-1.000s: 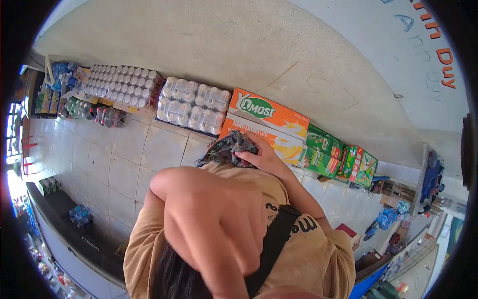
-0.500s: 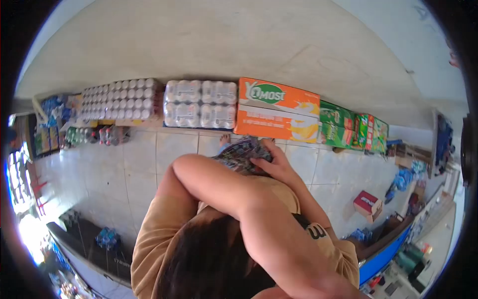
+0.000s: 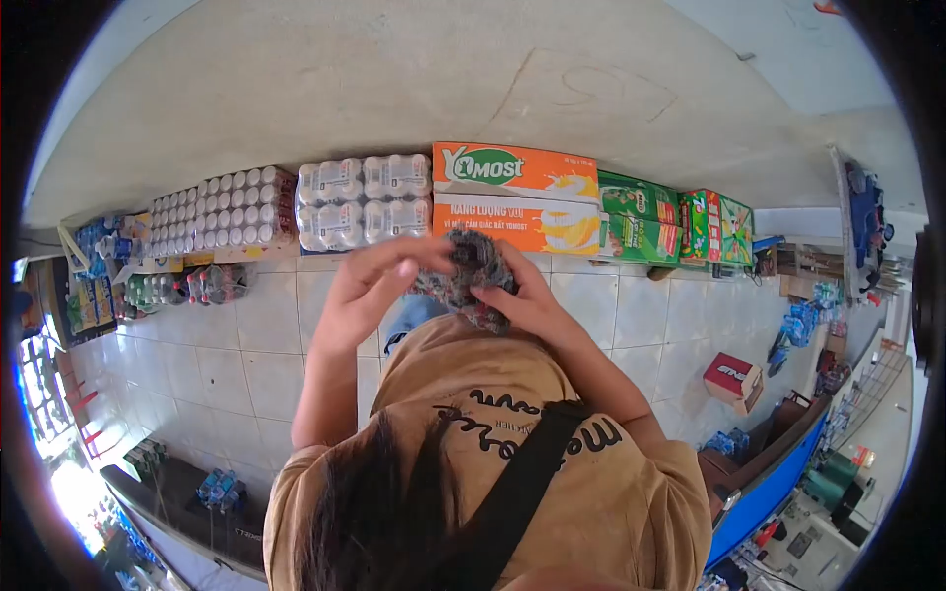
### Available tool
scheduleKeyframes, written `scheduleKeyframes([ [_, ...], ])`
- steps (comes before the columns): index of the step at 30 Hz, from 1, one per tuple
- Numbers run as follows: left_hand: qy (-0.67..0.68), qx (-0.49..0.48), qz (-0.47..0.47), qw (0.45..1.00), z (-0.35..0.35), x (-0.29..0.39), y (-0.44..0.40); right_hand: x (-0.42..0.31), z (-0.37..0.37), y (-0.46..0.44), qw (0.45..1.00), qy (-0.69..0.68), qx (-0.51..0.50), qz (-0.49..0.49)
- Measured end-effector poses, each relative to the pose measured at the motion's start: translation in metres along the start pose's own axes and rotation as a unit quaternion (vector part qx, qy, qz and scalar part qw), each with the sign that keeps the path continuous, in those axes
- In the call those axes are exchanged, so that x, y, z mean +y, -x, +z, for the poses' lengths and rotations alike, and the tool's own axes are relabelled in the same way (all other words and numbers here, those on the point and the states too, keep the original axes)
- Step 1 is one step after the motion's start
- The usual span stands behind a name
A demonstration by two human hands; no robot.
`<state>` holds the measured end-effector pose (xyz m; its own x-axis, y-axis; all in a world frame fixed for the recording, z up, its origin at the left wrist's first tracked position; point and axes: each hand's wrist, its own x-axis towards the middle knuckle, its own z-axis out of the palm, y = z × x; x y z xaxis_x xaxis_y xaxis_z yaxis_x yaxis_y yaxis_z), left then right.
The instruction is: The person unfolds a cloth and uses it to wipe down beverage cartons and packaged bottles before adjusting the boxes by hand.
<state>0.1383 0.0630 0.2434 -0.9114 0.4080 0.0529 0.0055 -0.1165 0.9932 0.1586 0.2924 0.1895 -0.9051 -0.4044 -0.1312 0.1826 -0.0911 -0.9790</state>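
A crumpled dark patterned cloth [image 3: 471,266] is bunched up in front of my chest. My right hand [image 3: 520,298] grips it from the right side, thumb lying over the folds. On the other side, my left hand [image 3: 370,288] has its fingers stretched out toward the cloth; the fingertips overlap its left edge, and I cannot tell whether they touch it. A black strap [image 3: 527,483] crosses the tan shirt [image 3: 434,394] below my hands.
Along the wall stand an orange Yomost carton [image 3: 512,172], wrapped can packs [image 3: 363,202], a stack of cans [image 3: 222,209] and green cartons [image 3: 641,217]. A red-and-tan box [image 3: 733,382] sits on the tiled floor [image 3: 222,340] at right. Dark benches [image 3: 177,502] lie behind.
My left arm, earlier folded across my chest with its hand out of sight, has swung out to the left and up to the cloth. My right hand keeps hold of the cloth.
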Motion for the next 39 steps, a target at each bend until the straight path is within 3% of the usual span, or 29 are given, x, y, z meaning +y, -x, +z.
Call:
scheduleKeyframes([
  [1, -0.142, 0.091, -0.032, 0.985, 0.007, -0.003, 0.003, -0.008, -0.001, 0.002, 1.000, -0.029, 0.000, 0.008],
  [2, -0.289, 0.114, -0.005, 0.951, 0.008, -0.012, 0.007, -0.013, -0.005, 0.005, 0.998, -0.058, -0.001, 0.016],
  [5, -0.392, 0.142, 0.049, 0.908, 0.029, -0.019, 0.018, -0.019, -0.016, 0.010, 0.997, -0.068, -0.041, -0.021],
  [9, -0.293, 0.129, -0.006, 0.947, 0.065, -0.015, 0.035, -0.008, -0.023, 0.021, 0.992, -0.056, -0.083, -0.075],
  [13, -0.318, 0.172, -0.062, 0.930, 0.090, -0.016, 0.054, -0.009, -0.026, 0.038, 0.990, -0.042, -0.125, -0.055],
  [16, -0.342, 0.254, -0.011, 0.905, 0.100, -0.019, 0.070, -0.027, -0.039, 0.041, 0.950, 0.221, -0.062, -0.209],
  [18, -0.300, 0.301, -0.056, 0.904, 0.101, -0.023, 0.085, -0.057, -0.053, 0.035, 0.928, 0.192, -0.091, -0.305],
  [21, -0.242, 0.364, -0.084, 0.896, 0.104, -0.018, 0.097, -0.129, -0.052, 0.063, 0.930, 0.010, -0.124, -0.346],
  [22, -0.220, 0.371, -0.098, 0.897, 0.103, -0.017, 0.101, -0.151, -0.072, 0.052, 0.854, 0.059, -0.257, -0.449],
  [24, -0.200, 0.377, -0.110, 0.897, 0.100, -0.019, 0.105, -0.177, -0.051, 0.085, 0.862, 0.005, -0.252, -0.440],
  [27, -0.234, 0.390, -0.049, 0.889, 0.095, -0.027, 0.110, -0.200, -0.029, 0.106, 0.767, -0.039, -0.075, -0.636],
  [29, -0.255, 0.390, 0.007, 0.885, 0.089, -0.026, 0.113, -0.202, -0.018, 0.105, 0.762, -0.038, -0.080, -0.641],
  [36, -0.224, 0.388, -0.029, 0.894, 0.054, -0.012, 0.140, -0.207, 0.026, 0.119, 0.743, -0.031, -0.086, -0.663],
  [39, -0.265, 0.380, 0.009, 0.886, 0.028, -0.005, 0.159, -0.206, 0.066, 0.100, 0.735, -0.023, -0.089, -0.672],
])
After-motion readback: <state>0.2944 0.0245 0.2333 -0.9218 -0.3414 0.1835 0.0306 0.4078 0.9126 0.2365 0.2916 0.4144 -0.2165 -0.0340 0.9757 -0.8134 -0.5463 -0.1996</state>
